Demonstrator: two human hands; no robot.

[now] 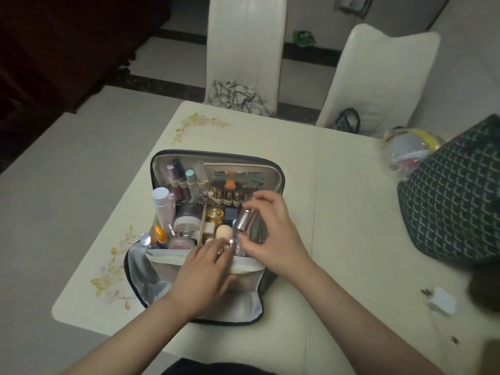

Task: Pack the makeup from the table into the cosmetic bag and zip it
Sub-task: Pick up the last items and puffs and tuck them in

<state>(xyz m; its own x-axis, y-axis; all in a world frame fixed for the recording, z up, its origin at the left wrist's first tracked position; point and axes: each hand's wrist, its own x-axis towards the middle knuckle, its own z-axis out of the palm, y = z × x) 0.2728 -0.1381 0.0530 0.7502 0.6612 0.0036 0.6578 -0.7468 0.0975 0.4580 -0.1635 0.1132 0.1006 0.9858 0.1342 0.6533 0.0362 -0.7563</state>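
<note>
The right grip pinches a silver tube over the open bag on the desk. The left grip, fingers straight, rests on the bag's near edge, just beside the tube.

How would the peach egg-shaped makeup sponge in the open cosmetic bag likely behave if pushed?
The peach egg-shaped makeup sponge looks soft, so it would probably squash and feel light. Its rounded shape suggests rolling, but neighbouring items in the open cosmetic bag likely wedge it.

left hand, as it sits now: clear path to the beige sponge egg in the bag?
Probably yes. The left hand rests on the cosmetic bag front edge, fingers just short of the sponge, which lies uncovered. Only the right hand, holding a metallic tube, crowds it from the right.
</note>
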